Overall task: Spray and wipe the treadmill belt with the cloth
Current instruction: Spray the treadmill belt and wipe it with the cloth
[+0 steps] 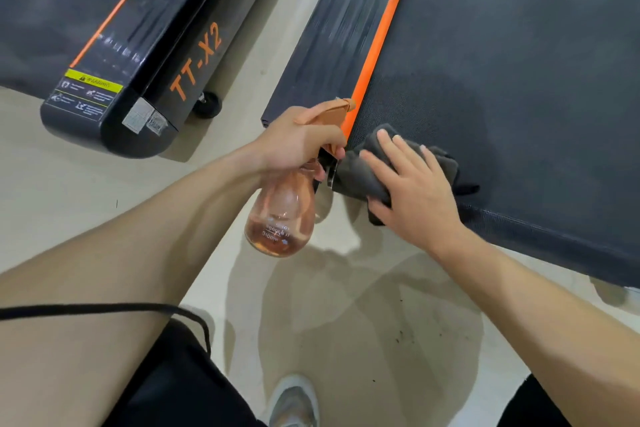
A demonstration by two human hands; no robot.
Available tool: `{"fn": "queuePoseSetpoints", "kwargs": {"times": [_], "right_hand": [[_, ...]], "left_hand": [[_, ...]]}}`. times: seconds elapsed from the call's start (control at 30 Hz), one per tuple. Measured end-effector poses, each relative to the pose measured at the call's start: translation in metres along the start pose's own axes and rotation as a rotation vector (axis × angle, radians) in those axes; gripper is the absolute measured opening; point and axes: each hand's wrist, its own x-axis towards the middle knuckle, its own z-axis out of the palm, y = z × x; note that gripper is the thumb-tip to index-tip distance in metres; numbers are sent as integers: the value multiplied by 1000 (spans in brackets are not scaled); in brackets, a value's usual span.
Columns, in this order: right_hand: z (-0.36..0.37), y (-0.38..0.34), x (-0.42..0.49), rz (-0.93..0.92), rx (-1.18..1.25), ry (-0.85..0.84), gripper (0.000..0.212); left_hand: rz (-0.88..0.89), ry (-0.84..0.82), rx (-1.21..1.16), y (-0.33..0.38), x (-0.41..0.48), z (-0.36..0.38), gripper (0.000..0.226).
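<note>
A dark treadmill belt (512, 55) fills the upper right, edged on its left by an orange strip (381, 35). My left hand (298, 142) grips a clear orange-tinted spray bottle (280, 222) by its orange trigger head, held just off the belt's near left corner. My right hand (412, 184) presses flat, fingers spread, on a folded dark grey cloth (360, 173) lying at that same corner of the belt. Part of the cloth is hidden under the palm. A darker damp-looking patch shows on the belt beyond the cloth.
A second treadmill (145, 55) marked TT-X2 lies at the upper left, with a small wheel (207, 103) and a yellow warning label. Beige floor (249, 55) runs between the two machines. My shoe (294, 402) and black shorts are at the bottom.
</note>
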Motion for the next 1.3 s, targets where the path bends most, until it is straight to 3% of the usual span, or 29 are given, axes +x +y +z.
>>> {"fn": "queuePoseSetpoints", "kwargs": {"times": [0.07, 0.13, 0.27, 0.5, 0.6, 0.67, 0.8, 0.9, 0.97, 1.07, 1.3], "right_hand": [[4, 13, -23, -121, -114, 40, 76], [5, 35, -46, -167, -193, 105, 78], [5, 59, -83, -62, -192, 203, 77], [11, 53, -90, 2, -127, 216, 67], [13, 50, -93, 28, -151, 223, 58], [14, 49, -92, 37, -157, 242, 53], [20, 44, -93, 52, -173, 289, 53], [24, 38, -94, 91, -190, 319, 51], [25, 36, -94, 93, -198, 317, 52], [24, 39, -94, 74, -190, 296, 57], [23, 43, -96, 54, -190, 286, 58]], "left_hand": [[10, -13, 48, -7, -1, 6, 40], [28, -40, 94, -13, -4, 10, 30], [45, -61, 119, -28, -10, 3, 51], [-4, -178, 349, -36, -27, 4, 33], [-39, -197, 361, -41, -35, 12, 47], [-67, -207, 368, -48, -43, 18, 42], [-153, -156, 329, -66, -57, 27, 30], [-168, -111, 323, -73, -65, 27, 7], [-163, -83, 353, -74, -68, 30, 33], [-203, -35, 329, -74, -71, 33, 20], [-250, 34, 315, -87, -81, 28, 19]]}}
